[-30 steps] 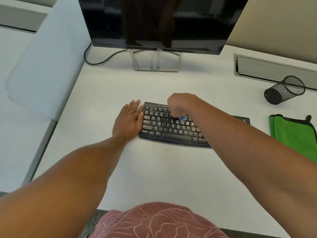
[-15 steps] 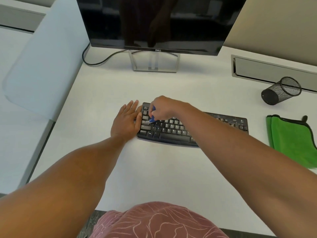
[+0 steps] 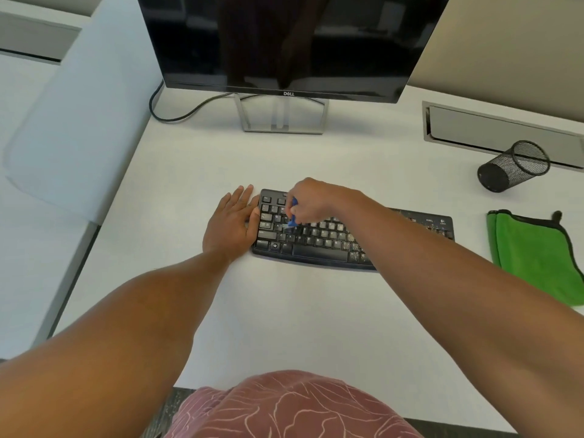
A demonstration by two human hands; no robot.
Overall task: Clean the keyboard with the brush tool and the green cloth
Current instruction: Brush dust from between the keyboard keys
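Brush (image 3: pixel 293 213) in R hand (image 3: pixel 311 200), on keyboard (image 3: pixel 319 240).

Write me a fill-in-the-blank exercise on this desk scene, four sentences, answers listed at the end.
1. The right hand grips a brush tool whose handle is ____ in colour.
2. The left hand rests flat against the keyboard's ____ end.
3. The green cloth lies to the ____ of the keyboard.
4. The mesh pen cup lies on its ____.

Answers: blue; left; right; side
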